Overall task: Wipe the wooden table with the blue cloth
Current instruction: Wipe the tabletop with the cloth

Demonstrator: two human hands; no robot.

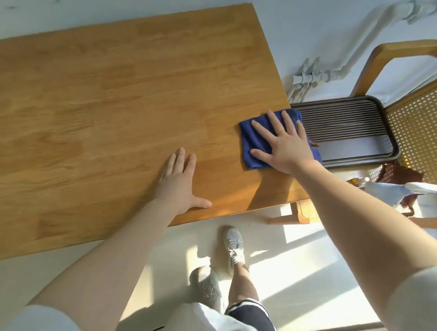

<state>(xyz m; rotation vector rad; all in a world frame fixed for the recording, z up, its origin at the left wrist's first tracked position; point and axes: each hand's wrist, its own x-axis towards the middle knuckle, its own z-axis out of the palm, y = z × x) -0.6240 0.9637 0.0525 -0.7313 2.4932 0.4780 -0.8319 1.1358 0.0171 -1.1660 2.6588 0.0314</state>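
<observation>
The wooden table [99,107] fills the upper left of the view, its top bare. A folded blue cloth [251,144] lies at the table's right edge, partly hanging over it. My right hand [283,143] presses flat on the cloth with fingers spread. My left hand [181,181] rests flat on the bare wood near the front edge, fingers together, thumb out, holding nothing.
A dark ribbed tray [347,131] sits just beyond the table's right edge on a wooden chair [414,123] with a cane seat. White pipes [308,80] run along the wall behind. My feet [234,246] stand on the pale floor below the table's front edge.
</observation>
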